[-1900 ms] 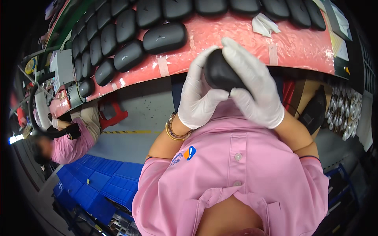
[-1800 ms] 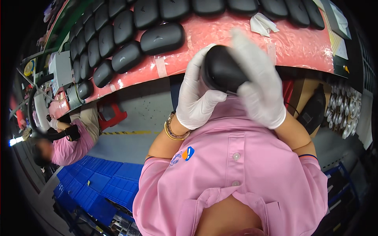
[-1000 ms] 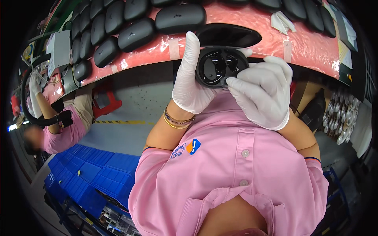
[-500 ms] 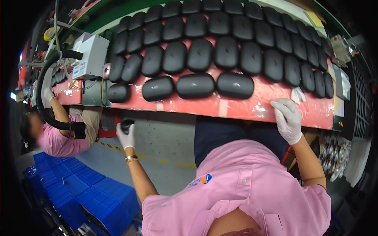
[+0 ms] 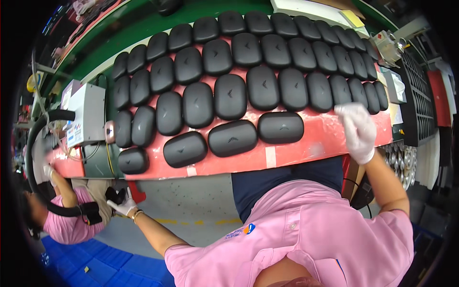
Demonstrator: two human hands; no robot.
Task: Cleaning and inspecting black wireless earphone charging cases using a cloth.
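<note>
My left hand (image 5: 125, 206), in a white glove, reaches out low at the left beyond the table's front edge. Between its thumb and fingers sits a small black piece (image 5: 115, 195), its kind too small to make out. Over the right end of the red table mat (image 5: 325, 135) is my right hand (image 5: 359, 134), also gloved. Its fingers look bent together and are slightly blurred; whatever they hold is hidden. Just beyond its fingertips lie black rounded cases (image 5: 319, 92). Several rows of them cover the mat, with a few turned sideways (image 5: 233, 138) in the nearest row.
At the mat's left end stands a grey-white box device (image 5: 87, 115) with a black hose (image 5: 32, 158). A co-worker in pink (image 5: 71, 215) sits at the far left. Blue bins (image 5: 119, 268) are behind, and a black rack (image 5: 417, 103) stands at the right.
My left hand has swung further out to the left with the black piece. My right hand has moved from the mat's front edge inward, covering where a crumpled white cloth lay. The view has shifted.
</note>
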